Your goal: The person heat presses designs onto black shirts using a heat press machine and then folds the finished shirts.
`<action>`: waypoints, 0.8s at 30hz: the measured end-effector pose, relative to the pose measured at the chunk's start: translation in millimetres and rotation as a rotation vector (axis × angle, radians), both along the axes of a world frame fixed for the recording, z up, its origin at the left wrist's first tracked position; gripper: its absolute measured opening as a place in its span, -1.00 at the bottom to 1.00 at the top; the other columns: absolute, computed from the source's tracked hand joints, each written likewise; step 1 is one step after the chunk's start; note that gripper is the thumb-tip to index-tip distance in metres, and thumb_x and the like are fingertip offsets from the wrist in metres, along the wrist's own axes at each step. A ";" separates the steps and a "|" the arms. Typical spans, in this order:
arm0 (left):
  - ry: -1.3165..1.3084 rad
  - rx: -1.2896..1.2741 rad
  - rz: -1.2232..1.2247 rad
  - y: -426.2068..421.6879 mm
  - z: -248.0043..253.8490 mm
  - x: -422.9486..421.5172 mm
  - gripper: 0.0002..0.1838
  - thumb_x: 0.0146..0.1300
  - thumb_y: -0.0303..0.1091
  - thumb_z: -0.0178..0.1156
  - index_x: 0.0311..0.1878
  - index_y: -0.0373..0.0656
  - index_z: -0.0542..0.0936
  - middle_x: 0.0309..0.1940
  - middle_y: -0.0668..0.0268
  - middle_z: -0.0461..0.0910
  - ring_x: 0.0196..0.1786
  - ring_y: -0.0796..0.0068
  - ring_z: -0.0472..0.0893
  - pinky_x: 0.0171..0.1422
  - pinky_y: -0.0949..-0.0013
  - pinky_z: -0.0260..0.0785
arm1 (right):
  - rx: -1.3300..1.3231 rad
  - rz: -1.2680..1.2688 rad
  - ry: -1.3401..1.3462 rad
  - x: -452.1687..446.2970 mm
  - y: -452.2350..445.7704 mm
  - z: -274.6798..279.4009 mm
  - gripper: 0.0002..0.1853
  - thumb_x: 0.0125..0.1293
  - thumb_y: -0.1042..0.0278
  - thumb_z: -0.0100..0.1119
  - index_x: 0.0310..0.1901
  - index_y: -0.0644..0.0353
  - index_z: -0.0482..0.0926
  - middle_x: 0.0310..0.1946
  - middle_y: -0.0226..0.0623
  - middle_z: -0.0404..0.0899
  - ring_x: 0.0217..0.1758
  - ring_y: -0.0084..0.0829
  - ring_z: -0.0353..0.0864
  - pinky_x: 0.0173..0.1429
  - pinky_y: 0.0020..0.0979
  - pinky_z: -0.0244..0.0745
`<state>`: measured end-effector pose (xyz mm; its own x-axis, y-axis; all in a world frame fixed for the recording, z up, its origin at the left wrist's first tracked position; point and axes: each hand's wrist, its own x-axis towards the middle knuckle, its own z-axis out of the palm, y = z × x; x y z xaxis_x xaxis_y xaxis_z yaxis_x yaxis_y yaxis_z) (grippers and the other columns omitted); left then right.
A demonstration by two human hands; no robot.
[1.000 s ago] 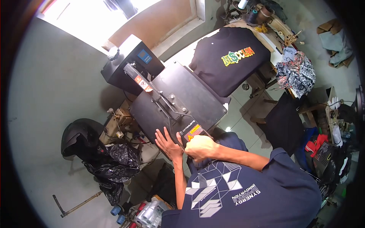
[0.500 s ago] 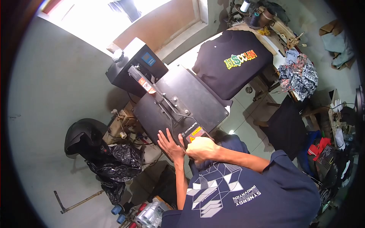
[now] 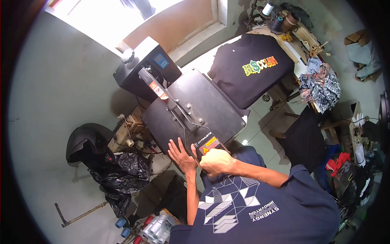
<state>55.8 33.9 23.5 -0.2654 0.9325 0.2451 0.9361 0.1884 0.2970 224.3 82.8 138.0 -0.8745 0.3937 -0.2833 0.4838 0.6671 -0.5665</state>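
A black heat press (image 3: 221,106) with a flat top plate stands in front of me, its lever and handle frame reaching toward my body. My left hand (image 3: 183,157) lies with its fingers spread on the near left edge of the plate. Beside it, my right hand (image 3: 217,162) is closed in a fist around the near end of the press handle, which the fingers mostly hide. A warning label (image 3: 208,147) shows just beyond that fist. To the far right of the plate, a black T-shirt (image 3: 243,75) with a colourful print lies spread out.
The press's control box (image 3: 142,71) rises at the back left, under a bright window. A black helmet (image 3: 87,142) and a black plastic bag (image 3: 130,173) are on the left. Sewing machine parts and thread cones (image 3: 277,23) stand at the back right, near bundled patterned cloth (image 3: 321,87).
The view has shifted slightly. Both hands keep the same places on the press, and nothing else has visibly moved.
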 end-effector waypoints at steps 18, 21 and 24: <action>-0.066 0.033 0.024 -6.1 17.0 -6.5 -0.30 0.28 -0.01 0.26 0.40 -0.18 0.42 0.50 -0.08 0.18 0.55 -0.05 0.15 0.63 -0.08 -0.12 | 0.133 -0.002 -0.071 -6.1 -4.9 47.8 -0.80 -0.15 0.32 0.36 -0.51 0.29 0.71 -0.55 -0.04 0.68 -0.47 -0.07 0.73 -0.30 -0.15 0.64; -0.082 0.039 0.029 -8.0 22.9 -10.3 -0.32 0.27 -0.03 0.25 0.38 -0.18 0.44 0.50 -0.07 0.18 0.55 -0.02 0.16 0.64 -0.06 -0.13 | 0.218 -0.053 -0.009 -7.0 -8.7 63.6 -0.82 -0.15 0.34 0.36 -0.53 0.29 0.70 -0.56 -0.03 0.66 -0.45 -0.08 0.74 -0.31 -0.18 0.64; -0.107 0.047 0.036 -6.5 40.2 -12.7 -0.33 0.29 0.00 0.22 0.37 -0.21 0.45 0.48 -0.11 0.21 0.54 -0.03 0.16 0.65 -0.06 -0.14 | 0.343 -0.093 0.002 -12.9 -5.9 105.3 -0.85 -0.16 0.32 0.34 -0.57 0.22 0.70 -0.60 -0.07 0.64 -0.48 -0.11 0.73 -0.31 -0.20 0.64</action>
<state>43.2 27.5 63.7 -0.3258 0.9098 0.2571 0.8914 0.2050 0.4042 211.4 76.9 243.3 -0.8305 0.5441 -0.1192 0.5511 0.7716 -0.3176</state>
